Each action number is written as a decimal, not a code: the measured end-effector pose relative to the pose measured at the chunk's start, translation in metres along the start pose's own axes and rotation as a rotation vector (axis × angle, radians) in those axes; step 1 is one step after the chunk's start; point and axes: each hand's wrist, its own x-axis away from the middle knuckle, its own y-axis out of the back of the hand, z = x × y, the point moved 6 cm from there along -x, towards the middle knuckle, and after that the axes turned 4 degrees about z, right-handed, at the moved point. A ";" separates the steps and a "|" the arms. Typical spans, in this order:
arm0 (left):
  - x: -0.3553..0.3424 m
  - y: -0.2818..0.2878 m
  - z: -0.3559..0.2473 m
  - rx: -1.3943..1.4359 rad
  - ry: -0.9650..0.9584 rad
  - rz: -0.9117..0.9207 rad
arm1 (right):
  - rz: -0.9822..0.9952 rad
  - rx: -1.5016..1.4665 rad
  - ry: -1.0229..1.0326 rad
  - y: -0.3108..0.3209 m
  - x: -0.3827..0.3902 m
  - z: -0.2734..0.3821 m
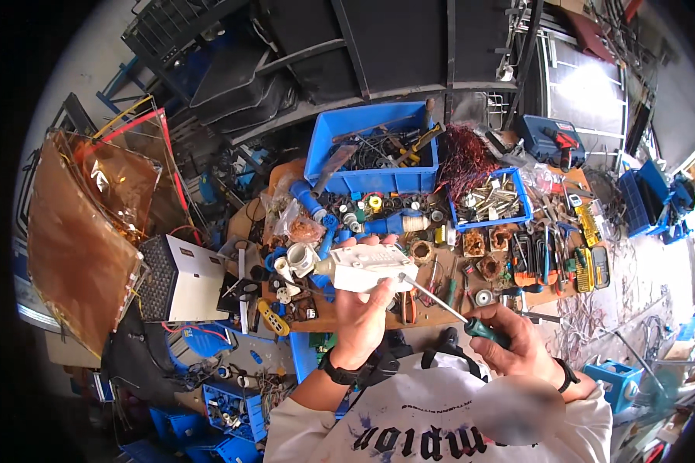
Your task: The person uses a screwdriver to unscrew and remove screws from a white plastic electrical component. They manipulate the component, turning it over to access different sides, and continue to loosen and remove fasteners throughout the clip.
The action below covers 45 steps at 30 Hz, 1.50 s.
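My left hand (359,316) grips a white plastic housing (371,264) from beneath, fingertips along its far side and thumb near its right end. A pale, cylindrical fitting (322,265) sticks out at the housing's left end. My right hand (517,347) is closed around the dark green handle of a screwdriver (440,303), whose long shaft reaches up-left to the housing's right end; I cannot tell whether the tip sits in a screw. Just beyond the housing lie blue pipe fittings (378,225), and white fittings (301,255) lie to its left.
A wooden bench (324,315) carries a big blue tool bin (371,179), a tray of metal parts (455,226), a drill (567,147), pliers and bit sets (594,266). Brown panels (77,239) lean at left; blue crates (232,409) stand lower left.
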 end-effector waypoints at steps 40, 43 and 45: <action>-0.009 -0.011 -0.007 -0.202 -0.140 -0.110 | -0.019 -0.173 0.146 -0.013 -0.013 0.001; -0.009 -0.007 -0.009 -0.217 -0.128 -0.122 | -0.032 -0.070 0.133 -0.003 -0.010 0.010; -0.009 -0.006 -0.011 -0.262 -0.157 -0.119 | -0.053 -0.041 0.171 0.001 -0.009 0.014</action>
